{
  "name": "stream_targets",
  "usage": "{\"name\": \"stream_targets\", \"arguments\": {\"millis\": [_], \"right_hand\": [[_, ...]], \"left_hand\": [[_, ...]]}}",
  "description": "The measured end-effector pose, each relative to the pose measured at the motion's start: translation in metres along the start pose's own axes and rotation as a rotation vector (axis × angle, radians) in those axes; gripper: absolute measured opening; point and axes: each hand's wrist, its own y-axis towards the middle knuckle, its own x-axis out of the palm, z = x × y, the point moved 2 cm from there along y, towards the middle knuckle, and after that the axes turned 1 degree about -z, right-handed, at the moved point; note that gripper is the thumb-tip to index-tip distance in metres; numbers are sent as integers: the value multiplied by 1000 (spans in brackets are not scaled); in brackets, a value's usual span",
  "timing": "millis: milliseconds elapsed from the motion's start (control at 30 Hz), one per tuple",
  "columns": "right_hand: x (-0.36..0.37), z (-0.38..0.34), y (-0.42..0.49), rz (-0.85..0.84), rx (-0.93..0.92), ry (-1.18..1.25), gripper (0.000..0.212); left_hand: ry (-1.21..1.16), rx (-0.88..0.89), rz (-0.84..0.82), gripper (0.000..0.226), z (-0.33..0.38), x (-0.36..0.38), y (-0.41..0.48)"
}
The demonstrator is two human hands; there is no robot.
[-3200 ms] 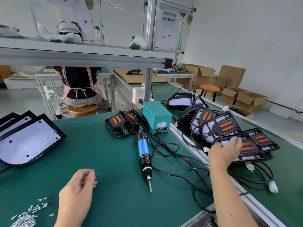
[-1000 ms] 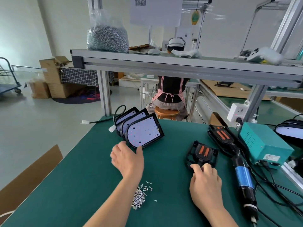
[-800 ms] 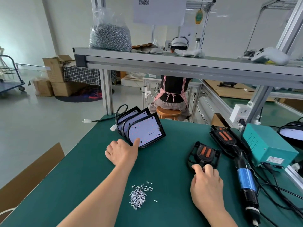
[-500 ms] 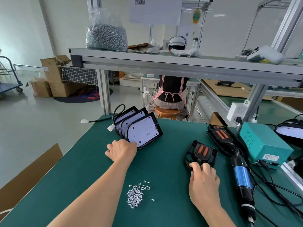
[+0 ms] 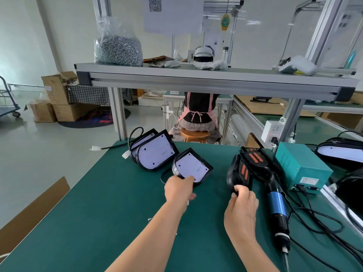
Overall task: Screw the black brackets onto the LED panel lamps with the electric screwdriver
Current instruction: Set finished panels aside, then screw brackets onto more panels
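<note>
My left hand [image 5: 179, 190] grips the near edge of one LED panel lamp [image 5: 191, 166], white face up, held tilted over the green mat apart from the lamp stack [image 5: 155, 152] behind it. My right hand [image 5: 242, 203] pinches the lower edge of a black bracket [image 5: 240, 173] with orange pads, which is tipped up on its edge. A second bracket [image 5: 254, 159] lies flat behind it. The blue and black electric screwdriver [image 5: 278, 209] lies on the mat just right of my right hand, bit pointing toward me.
A teal power box [image 5: 300, 165] with black cables sits at the right. More lamps [image 5: 341, 152] lie on the conveyor at far right. A shelf [image 5: 196, 75] overhead carries a bag of screws [image 5: 117, 49]. A person sits on a stool [image 5: 194, 135] beyond the table.
My left hand has pulled one lamp off the stack toward the middle. My right hand has tipped the bracket up from lying flat. The screw pile is now hidden under my left arm.
</note>
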Motion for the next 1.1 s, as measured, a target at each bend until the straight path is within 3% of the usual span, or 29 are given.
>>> {"name": "stream_targets", "arguments": {"millis": [100,367,500,600,733,967,1100], "right_hand": [[-6,-1,2,121,15,136,24],[-11,-3,3,189,-118,221,18],[-15,-3,-4,148,-155,167,27],[-16,-2,-8,94,-168,113,25],[-16,2,-12,-6,-220,53,23],[-27,1,-32,-79,-410,40,25],[-30,-2,-33,-125,-406,37,23]], "left_hand": [[-133,-75,-112,14,-13,31,-27],[-83,-107,-244,39,-35,66,-88],[154,21,-356,66,-31,53,-104],[531,258,-195,54,-30,38,-93],[420,482,43,19,-31,21,-61],[516,544,81,28,-49,34,-41],[539,628,148,28,-52,31,-44]]}}
